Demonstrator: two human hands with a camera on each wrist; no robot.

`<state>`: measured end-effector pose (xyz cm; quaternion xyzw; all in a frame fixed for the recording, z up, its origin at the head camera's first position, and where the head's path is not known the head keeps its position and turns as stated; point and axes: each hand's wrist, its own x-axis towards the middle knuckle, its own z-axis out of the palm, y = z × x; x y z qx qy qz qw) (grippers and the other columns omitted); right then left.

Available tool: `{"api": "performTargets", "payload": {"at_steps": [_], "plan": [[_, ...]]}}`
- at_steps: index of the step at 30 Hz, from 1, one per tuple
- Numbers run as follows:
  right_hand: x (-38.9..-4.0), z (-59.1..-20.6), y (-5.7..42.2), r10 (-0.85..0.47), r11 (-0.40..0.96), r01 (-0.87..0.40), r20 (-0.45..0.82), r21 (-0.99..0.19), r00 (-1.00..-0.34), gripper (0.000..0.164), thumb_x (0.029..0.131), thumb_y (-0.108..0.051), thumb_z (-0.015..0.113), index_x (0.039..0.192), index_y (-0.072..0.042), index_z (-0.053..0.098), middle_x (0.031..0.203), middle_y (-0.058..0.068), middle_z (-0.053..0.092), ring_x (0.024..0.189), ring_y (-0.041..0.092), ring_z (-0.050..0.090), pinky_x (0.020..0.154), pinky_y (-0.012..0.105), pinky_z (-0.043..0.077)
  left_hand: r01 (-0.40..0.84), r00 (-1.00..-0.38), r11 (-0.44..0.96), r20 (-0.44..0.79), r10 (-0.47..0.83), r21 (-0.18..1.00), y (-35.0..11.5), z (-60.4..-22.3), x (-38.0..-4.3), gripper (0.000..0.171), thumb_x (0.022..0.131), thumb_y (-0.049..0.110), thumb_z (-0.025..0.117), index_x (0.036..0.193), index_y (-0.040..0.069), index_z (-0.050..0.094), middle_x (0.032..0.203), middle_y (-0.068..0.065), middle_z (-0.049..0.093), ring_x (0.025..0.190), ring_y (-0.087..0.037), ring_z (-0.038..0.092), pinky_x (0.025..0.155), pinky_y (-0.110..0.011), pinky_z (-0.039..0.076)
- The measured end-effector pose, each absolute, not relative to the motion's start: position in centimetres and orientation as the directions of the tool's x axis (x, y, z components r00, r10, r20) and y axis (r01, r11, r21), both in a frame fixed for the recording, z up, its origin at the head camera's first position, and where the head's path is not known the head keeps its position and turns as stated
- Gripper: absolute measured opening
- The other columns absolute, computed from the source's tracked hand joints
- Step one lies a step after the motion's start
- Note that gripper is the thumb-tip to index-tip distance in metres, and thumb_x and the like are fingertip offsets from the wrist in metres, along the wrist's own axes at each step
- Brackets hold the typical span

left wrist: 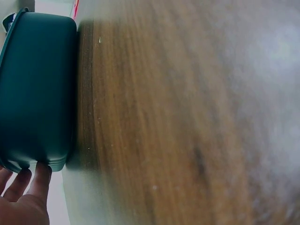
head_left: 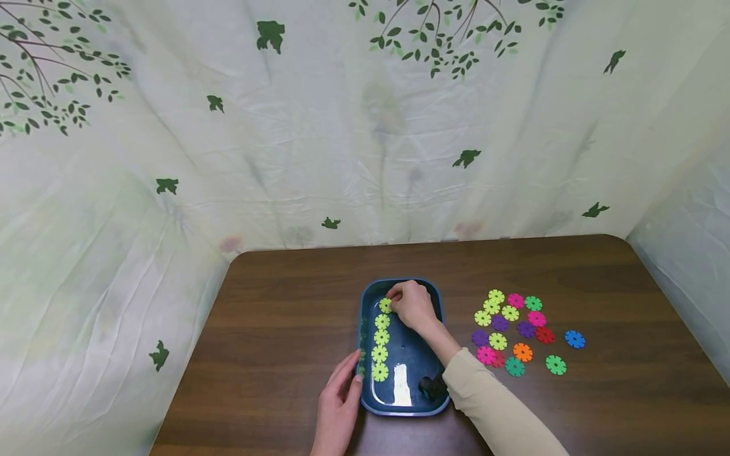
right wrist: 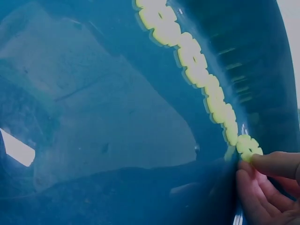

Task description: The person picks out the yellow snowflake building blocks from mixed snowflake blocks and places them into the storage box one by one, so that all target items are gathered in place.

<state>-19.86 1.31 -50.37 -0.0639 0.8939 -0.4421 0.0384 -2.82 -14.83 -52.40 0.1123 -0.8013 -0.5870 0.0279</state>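
A blue tray stands on the table, with a column of yellow-green flower-shaped discs along its left side. At the far end of that column, my right hand pinches a yellow-green flower-shaped disc between thumb and fingers. The right wrist view shows this disc slightly tilted, close to the last one in the column. My left hand is at the tray's left wall, its fingertips touching the outside. In the left wrist view, fingers meet the tray's outer wall near its lower end.
Right of the tray, loose flower discs lie scattered on the brown table, among them an orange disc, a blue disc and a green disc. A dark wrist device sits under the right forearm. A leaf-print curtain hangs behind.
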Motion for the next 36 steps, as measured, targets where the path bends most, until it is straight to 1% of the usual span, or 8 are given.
{"api": "performTargets", "payload": {"at_steps": [8, 27, 36], "plan": [[-20.08, -50.69, 1.16, -0.155, 0.6, -0.084, -0.012, -0.795, -0.988, 0.007, 0.086, -0.004, 0.073, 0.091, -0.007, 0.076, 0.075, 0.0, 0.065, 0.067, 0.015, 0.057, 0.06, 0.03, 0.05, -0.19, -0.966, 0.293, -0.125, -0.227, 0.937, -14.74, -52.34, -2.99, 0.041, 0.097, 0.006, 0.059, 0.135, 0.023, 0.061, 0.139, -0.003, 0.054, 0.131, -0.025, 0.048, 0.105, -0.046, 0.041], [-19.98, -50.47, 1.31, -0.168, 0.586, -0.072, -0.034, -0.807, -0.985, 0.007, 0.087, -0.006, 0.072, 0.094, -0.007, 0.075, 0.08, -0.001, 0.067, 0.07, 0.015, 0.059, 0.061, 0.03, 0.051, -0.183, -0.967, 0.297, -0.117, -0.225, 0.937, -14.68, -52.34, -3.1, 0.042, 0.097, 0.005, 0.059, 0.135, 0.021, 0.061, 0.139, -0.003, 0.054, 0.131, -0.024, 0.048, 0.105, -0.045, 0.041], [-19.8, -49.97, 1.34, -0.159, 0.554, -0.046, -0.052, -0.831, -0.986, 0.013, 0.091, -0.009, 0.068, 0.102, -0.006, 0.074, 0.085, 0.001, 0.067, 0.073, 0.016, 0.06, 0.065, 0.032, 0.053, -0.187, -0.968, 0.3, -0.123, -0.221, 0.935, -14.7, -52.33, -3.1, 0.042, 0.097, 0.006, 0.059, 0.135, 0.024, 0.061, 0.139, -0.003, 0.054, 0.131, -0.024, 0.048, 0.105, -0.045, 0.04]]}}
